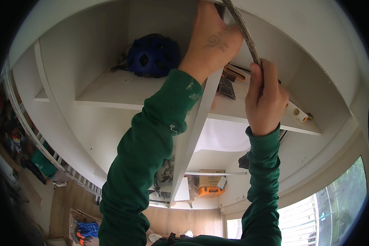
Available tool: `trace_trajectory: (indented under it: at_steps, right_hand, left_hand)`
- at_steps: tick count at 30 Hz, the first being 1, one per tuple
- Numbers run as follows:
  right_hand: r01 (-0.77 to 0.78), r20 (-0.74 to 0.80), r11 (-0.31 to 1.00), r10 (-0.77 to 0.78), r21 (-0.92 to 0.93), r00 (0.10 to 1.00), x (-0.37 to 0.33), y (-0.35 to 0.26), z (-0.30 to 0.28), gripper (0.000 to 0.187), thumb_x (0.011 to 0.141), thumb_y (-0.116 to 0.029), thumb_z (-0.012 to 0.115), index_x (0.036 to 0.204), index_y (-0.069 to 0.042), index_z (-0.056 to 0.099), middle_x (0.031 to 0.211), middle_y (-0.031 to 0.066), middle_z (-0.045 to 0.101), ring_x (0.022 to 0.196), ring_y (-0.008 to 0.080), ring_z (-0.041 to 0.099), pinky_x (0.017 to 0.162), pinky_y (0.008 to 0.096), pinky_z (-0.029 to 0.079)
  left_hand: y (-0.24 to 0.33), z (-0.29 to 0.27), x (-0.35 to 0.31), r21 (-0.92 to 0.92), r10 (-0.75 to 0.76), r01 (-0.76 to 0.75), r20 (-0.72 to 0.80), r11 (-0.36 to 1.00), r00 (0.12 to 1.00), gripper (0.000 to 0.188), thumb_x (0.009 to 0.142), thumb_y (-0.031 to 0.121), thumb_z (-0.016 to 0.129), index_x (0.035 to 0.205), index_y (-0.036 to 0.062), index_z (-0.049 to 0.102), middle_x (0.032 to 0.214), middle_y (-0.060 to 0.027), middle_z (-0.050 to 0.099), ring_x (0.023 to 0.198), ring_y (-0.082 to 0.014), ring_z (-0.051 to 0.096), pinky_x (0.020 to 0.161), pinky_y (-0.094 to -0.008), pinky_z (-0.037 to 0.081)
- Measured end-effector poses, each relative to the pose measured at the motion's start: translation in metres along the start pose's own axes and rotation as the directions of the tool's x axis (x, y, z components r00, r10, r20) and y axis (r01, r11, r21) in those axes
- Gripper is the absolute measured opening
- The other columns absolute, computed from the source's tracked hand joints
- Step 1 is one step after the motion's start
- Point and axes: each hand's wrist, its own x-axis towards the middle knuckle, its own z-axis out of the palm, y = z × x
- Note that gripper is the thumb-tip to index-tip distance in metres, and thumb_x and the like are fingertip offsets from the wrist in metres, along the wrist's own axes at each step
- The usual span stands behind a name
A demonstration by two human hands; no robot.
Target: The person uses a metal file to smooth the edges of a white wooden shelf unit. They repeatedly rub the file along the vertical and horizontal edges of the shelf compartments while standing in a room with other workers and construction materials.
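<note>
My right hand pinches the lower end of a narrow, mottled grey-brown strip between thumb and fingers. The strip slants up past my left hand and leaves the picture at the top. My left hand is raised against the upper part of a white cabinet, beside its upright divider. Its fingers run past the top edge, so what they hold or touch is hidden. Both forearms wear green sleeves, the left one spotted with white specks.
A blue helmet sits on the left shelf. On the right shelf lie a dark flat tool and a pale yellow level-like bar. Lower down are an orange case and cardboard box. A ladder stands left.
</note>
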Motion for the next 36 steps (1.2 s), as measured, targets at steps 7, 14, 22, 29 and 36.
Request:
trace_trajectory:
  at_steps: [7, 14, 22, 29, 36]
  right_hand:
    - [0.046, -0.044, 0.999, -0.045, 0.012, 0.998, -0.005, 0.003, -0.004, 0.009, 0.100, -0.012, 0.059, 0.101, -0.003, 0.062, 0.058, 0.0099, 0.049, 0.045, 0.0168, 0.042, 0.047, 0.0233, 0.036]
    - [-0.048, -0.010, 0.999, 0.048, -0.002, 0.999, -0.006, 0.005, -0.002, 0.009, 0.099, -0.013, 0.061, 0.100, -0.004, 0.061, 0.059, 0.0095, 0.053, 0.045, 0.0192, 0.048, 0.045, 0.0273, 0.039]
    - [-0.114, -0.018, 0.993, 0.114, -0.016, 0.993, -0.011, 0.006, -0.002, 0.010, 0.097, -0.014, 0.064, 0.100, -0.006, 0.061, 0.062, 0.0095, 0.063, 0.046, 0.0256, 0.059, 0.043, 0.0319, 0.043]
    - [-0.073, -0.045, 0.997, 0.072, -0.020, 0.996, -0.013, 0.006, 0.000, 0.010, 0.096, -0.014, 0.064, 0.101, -0.006, 0.062, 0.061, 0.0097, 0.063, 0.045, 0.0246, 0.059, 0.043, 0.0318, 0.043]
    - [-0.083, -0.014, 0.995, 0.082, -0.061, 0.997, -0.015, 0.002, -0.003, 0.012, 0.096, -0.017, 0.065, 0.101, -0.007, 0.062, 0.061, 0.0103, 0.060, 0.046, 0.0250, 0.058, 0.044, 0.0329, 0.043]
  left_hand:
    - [-0.002, 0.006, -0.002, 0.119, -0.059, 0.071, -0.103, 0.990, 0.993, 0.067, 0.086, 0.008, 0.070, 0.137, -0.0130, 0.032, 0.133, -0.0288, 0.046, 0.127, -0.0356, 0.047, 0.107, -0.0414, 0.038]
    - [-0.003, 0.003, 0.000, 0.105, 0.086, -0.077, -0.093, 0.992, 0.992, 0.060, 0.085, 0.004, 0.068, 0.134, -0.0131, 0.036, 0.131, -0.0285, 0.048, 0.124, -0.0355, 0.048, 0.108, -0.0413, 0.036]
    - [0.004, 0.004, 0.001, 0.167, 0.080, -0.063, -0.096, 0.984, 0.992, 0.053, 0.084, 0.002, 0.066, 0.129, -0.0133, 0.042, 0.127, -0.0284, 0.051, 0.121, -0.0350, 0.050, 0.106, -0.0408, 0.036]
    - [-0.002, 0.005, 0.001, 0.169, 0.074, -0.055, -0.108, 0.984, 0.991, 0.059, 0.086, 0.007, 0.069, 0.132, -0.0128, 0.038, 0.128, -0.0288, 0.050, 0.122, -0.0356, 0.049, 0.108, -0.0433, 0.035]
    - [-0.003, 0.007, -0.001, 0.094, 0.140, -0.129, -0.116, 0.987, 0.983, 0.057, 0.086, 0.006, 0.069, 0.131, -0.0125, 0.039, 0.128, -0.0290, 0.050, 0.120, -0.0343, 0.051, 0.108, -0.0428, 0.037]
